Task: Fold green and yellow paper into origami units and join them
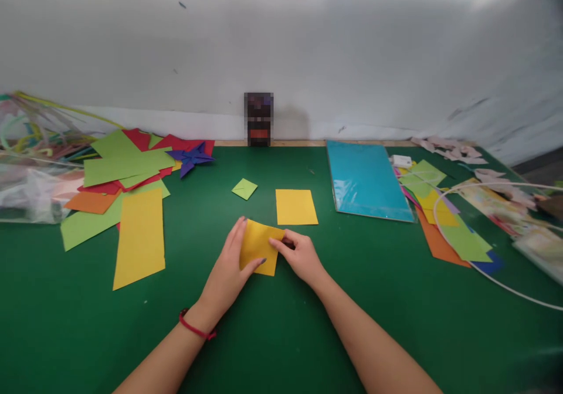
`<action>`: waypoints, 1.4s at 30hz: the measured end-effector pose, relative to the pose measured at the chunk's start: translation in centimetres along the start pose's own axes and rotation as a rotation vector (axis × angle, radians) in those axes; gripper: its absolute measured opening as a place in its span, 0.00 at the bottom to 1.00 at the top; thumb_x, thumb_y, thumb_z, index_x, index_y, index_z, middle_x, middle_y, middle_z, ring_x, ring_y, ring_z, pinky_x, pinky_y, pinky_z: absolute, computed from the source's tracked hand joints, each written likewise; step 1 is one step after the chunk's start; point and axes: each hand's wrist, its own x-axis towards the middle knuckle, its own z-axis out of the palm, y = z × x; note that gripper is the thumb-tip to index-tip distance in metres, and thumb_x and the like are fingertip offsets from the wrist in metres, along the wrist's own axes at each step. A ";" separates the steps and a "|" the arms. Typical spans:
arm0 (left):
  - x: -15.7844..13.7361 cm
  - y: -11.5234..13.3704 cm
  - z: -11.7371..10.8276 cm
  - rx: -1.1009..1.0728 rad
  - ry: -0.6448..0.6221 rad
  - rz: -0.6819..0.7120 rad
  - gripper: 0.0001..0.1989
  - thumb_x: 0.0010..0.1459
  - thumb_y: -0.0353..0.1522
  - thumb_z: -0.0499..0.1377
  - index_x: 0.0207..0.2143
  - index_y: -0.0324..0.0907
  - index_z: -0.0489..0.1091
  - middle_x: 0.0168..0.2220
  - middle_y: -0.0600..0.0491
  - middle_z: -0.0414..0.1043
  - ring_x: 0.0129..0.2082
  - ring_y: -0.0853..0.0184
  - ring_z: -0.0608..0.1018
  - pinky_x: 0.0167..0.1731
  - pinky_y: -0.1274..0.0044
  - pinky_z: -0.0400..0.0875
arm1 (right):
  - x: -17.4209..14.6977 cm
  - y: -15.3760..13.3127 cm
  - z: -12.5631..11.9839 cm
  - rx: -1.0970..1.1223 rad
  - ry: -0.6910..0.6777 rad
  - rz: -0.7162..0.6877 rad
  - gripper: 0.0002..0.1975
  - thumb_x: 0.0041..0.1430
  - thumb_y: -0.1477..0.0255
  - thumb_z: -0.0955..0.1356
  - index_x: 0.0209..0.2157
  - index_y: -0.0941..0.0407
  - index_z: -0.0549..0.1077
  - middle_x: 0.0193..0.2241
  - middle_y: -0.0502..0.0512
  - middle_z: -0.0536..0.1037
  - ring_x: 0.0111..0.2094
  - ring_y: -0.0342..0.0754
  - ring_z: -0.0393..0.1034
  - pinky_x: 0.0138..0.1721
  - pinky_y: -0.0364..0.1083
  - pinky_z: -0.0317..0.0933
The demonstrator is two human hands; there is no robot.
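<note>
A square sheet of yellow paper is held between both hands, tilted a little above the green table. My left hand, with a red cord bracelet at the wrist, grips its left side, thumb across the front. At the sheet's right edge, my right hand pinches it between thumb and fingers. Just beyond lies a second yellow square, flat on the table. To its left is a small folded green paper square.
Coloured paper sheets pile up on the left beside a purple folded star and clear plastic bags. A blue packet of paper lies at the right, near paper scraps and a white cable. A wall stands behind.
</note>
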 end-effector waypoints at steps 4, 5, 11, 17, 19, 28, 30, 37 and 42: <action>0.4 0.1 -0.7 -0.361 0.115 -0.217 0.29 0.58 0.39 0.53 0.60 0.44 0.49 0.59 0.45 0.58 0.57 0.59 0.63 0.53 0.67 0.63 | 0.3 -0.2 -0.5 0.250 0.032 0.093 0.13 0.51 0.61 0.68 0.30 0.57 0.72 0.24 0.50 0.74 0.22 0.42 0.64 0.22 0.40 0.57; 0.5 0.0 -0.9 -0.450 0.105 -0.266 0.27 0.57 0.39 0.54 0.57 0.43 0.55 0.55 0.45 0.62 0.54 0.59 0.68 0.49 0.69 0.67 | 0.3 -0.2 -0.5 0.277 0.053 0.104 0.13 0.51 0.61 0.68 0.30 0.57 0.73 0.23 0.49 0.74 0.21 0.41 0.63 0.21 0.40 0.57; 0.5 -0.3 -1.7 -0.609 -0.053 -0.326 0.12 0.50 0.38 0.61 0.36 0.41 0.72 0.43 0.51 0.71 0.41 0.63 0.74 0.41 0.75 0.70 | 0.5 -0.1 -0.6 0.322 0.101 0.100 0.15 0.52 0.60 0.67 0.33 0.58 0.72 0.25 0.52 0.75 0.22 0.43 0.66 0.21 0.42 0.61; 0.2 0.0 -2.5 -0.497 0.051 -0.369 0.12 0.51 0.40 0.60 0.33 0.40 0.69 0.34 0.52 0.71 0.32 0.67 0.73 0.30 0.77 0.68 | -1.0 -2.0 -1.1 -0.075 0.225 -0.215 0.27 0.55 0.64 0.66 0.56 0.51 0.59 0.58 0.57 0.60 0.58 0.53 0.55 0.55 0.55 0.55; 0.1 0.2 -2.9 -0.418 0.062 -0.309 0.12 0.51 0.40 0.59 0.29 0.39 0.69 0.30 0.54 0.69 0.28 0.68 0.71 0.27 0.78 0.66 | -1.9 -3.0 -1.0 -0.144 0.032 -0.266 0.30 0.56 0.63 0.66 0.59 0.49 0.55 0.60 0.55 0.58 0.61 0.53 0.50 0.59 0.56 0.48; -0.7 1.1 -3.5 -0.511 -0.097 -0.051 0.12 0.47 0.40 0.63 0.23 0.40 0.68 0.34 0.50 0.69 0.35 0.64 0.71 0.34 0.76 0.69 | -4.4 -4.7 1.4 -0.002 -0.215 -0.151 0.28 0.58 0.61 0.64 0.59 0.50 0.57 0.54 0.55 0.67 0.54 0.53 0.62 0.54 0.52 0.58; -0.7 1.1 -4.2 -0.595 -0.123 -0.116 0.12 0.47 0.40 0.63 0.24 0.40 0.67 0.36 0.50 0.69 0.35 0.64 0.72 0.33 0.76 0.70 | -4.2 -4.4 0.9 0.073 -0.131 -0.070 0.20 0.61 0.60 0.60 0.51 0.52 0.68 0.47 0.56 0.74 0.49 0.54 0.67 0.49 0.51 0.62; 0.9 -1.1 -6.8 -0.528 0.054 -0.407 0.19 0.51 0.40 0.59 0.45 0.46 0.62 0.32 0.54 0.70 0.31 0.63 0.76 0.28 0.73 0.72 | -2.1 -2.7 -2.6 0.279 0.027 0.222 0.18 0.53 0.58 0.67 0.38 0.58 0.74 0.33 0.57 0.78 0.35 0.53 0.74 0.36 0.49 0.68; 0.9 -1.7 -5.3 0.251 0.245 -0.159 0.22 0.57 0.34 0.53 0.55 0.42 0.60 0.51 0.43 0.66 0.51 0.54 0.68 0.49 0.61 0.64 | -1.5 -1.5 -2.6 0.150 -0.035 0.345 0.16 0.50 0.59 0.67 0.30 0.58 0.72 0.23 0.53 0.76 0.27 0.48 0.72 0.21 0.42 0.65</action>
